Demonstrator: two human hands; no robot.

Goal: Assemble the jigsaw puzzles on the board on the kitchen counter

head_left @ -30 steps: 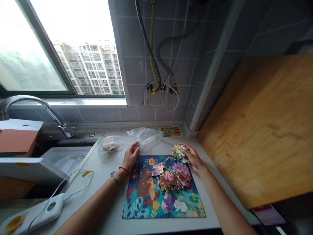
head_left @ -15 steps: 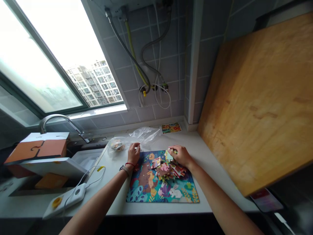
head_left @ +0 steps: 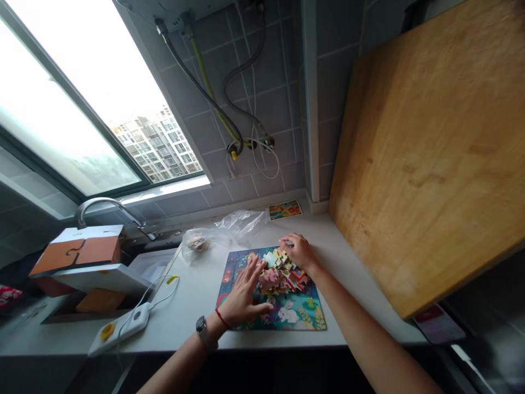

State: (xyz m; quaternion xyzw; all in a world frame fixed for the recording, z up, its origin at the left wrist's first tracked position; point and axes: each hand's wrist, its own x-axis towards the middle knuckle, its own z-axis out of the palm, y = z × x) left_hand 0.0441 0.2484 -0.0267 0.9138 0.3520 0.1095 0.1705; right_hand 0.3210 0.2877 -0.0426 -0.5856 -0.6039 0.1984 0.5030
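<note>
In the head view, the left grip (head_left: pixel 241 298) is open, palm down with fingers spread, over the left part of the picture puzzle (head_left: pixel 296 316). The heap of loose puzzle pieces (head_left: pixel 283 278) lies on that puzzle, between the two grips. The right grip (head_left: pixel 301 253) curls at the heap's far right edge; whether it holds a piece cannot be told. Beyond the left grip, a clear plastic bag (head_left: pixel 241 223) rests on the bench (head_left: pixel 197 290); beyond the right grip lies a picture card (head_left: pixel 284 210).
</note>
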